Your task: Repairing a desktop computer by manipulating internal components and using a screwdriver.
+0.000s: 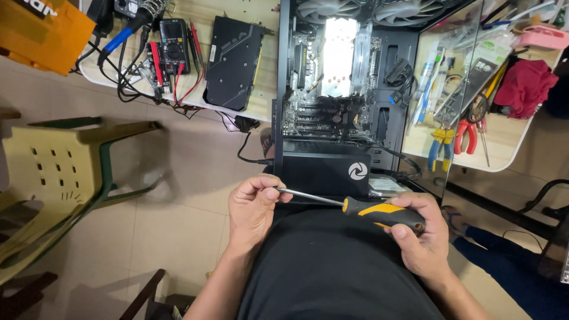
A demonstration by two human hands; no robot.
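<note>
At 6 o'clock, nearest, the right hand grips a screwdriver by its black-and-orange rubbery handle; the left hand pinches the thin steel shaft's tip. Beyond, at 12 o'clock, an open black metal computer case on the counter holds a motherboard.

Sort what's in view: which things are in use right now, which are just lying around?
In use:
- screwdriver, handle in right hand, shaft tip pinched by left hand
- open computer case directly ahead of the hands

Lying about:
- graphics card
- multimeter with leads
- pliers and cutters
- red cloth
- plastic chair
</note>
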